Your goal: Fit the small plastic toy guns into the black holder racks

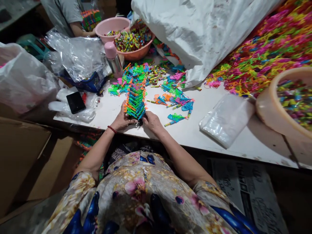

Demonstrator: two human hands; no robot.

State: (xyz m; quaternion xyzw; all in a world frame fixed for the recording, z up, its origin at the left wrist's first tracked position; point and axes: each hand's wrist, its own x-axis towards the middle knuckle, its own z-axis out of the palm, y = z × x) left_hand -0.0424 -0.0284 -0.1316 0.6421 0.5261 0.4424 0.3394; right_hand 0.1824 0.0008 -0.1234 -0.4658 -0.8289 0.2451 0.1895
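Observation:
A long, neat stack of small plastic toys (135, 99) in green, blue and orange lies on the white table, pointing away from me. My left hand (122, 119) grips the left side of its near end, fingers curled around the edge. On the opposite side my right hand (152, 122) presses in with bent fingers. Something black (138, 123) shows between my hands under the stack; I cannot make out what it is. Right of the stack lie loose plastic toys (181, 102) of the same kind, some with yellow-banded tubes. Parts of my fingers are hidden behind the stack.
Clear plastic bags (225, 118) lie at right, beside a peach tub (265, 97) of small tubes. A heaped colourful pile (263, 48) and white sack (180, 29) fill the back. At left are a flask (113, 60), phone (75, 103) and blue basket (94, 84). Another person (64, 14) works behind.

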